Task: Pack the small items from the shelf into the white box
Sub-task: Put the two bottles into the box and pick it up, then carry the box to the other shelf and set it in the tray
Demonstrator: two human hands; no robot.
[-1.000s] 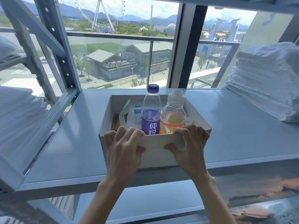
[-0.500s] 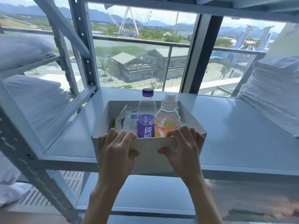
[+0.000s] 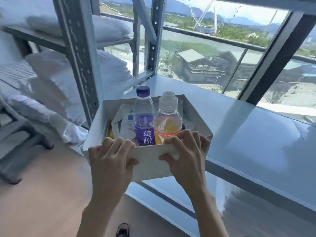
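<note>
Far left, white pillows (image 3: 56,93) are stacked on a grey rack. Its perforated upright (image 3: 77,62) stands just beside the box's far-left corner, so that side is tight. Below the pillows, wood floor (image 3: 42,194) is seen, w/ open room left of & under the box. A dark shoe (image 3: 122,230) shows at the bottom edge.

The white box (image 3: 150,163) is held at the front-left corner of the grey shelf (image 3: 256,137). Its near wall & left side project past the shelf's front edge, over the floor. Whether the far end rests on the shelf can't be told. The near wall is gripped by the left hand (image 3: 111,163): fingers hooked over the rim, thumb pressed on the outer face.

Inside, a yellow item (image 3: 110,133) lies against the left wall and white sachets (image 3: 126,122) lean next to it. A purple-label bottle (image 3: 144,120) & an orange-drink bottle (image 3: 167,122) stand upright, touching, close to the near wall, caps well above the rim.

The same wall is gripped by the right hand (image 3: 188,158) near the right corner, fingers curled over the rim, thumb outside.

Right of the box, the shelf top stretches wide, back to the window glass (image 3: 222,69). A lower shelf (image 3: 171,200) is seen beneath, its front edge passing under the box's right part.
</note>
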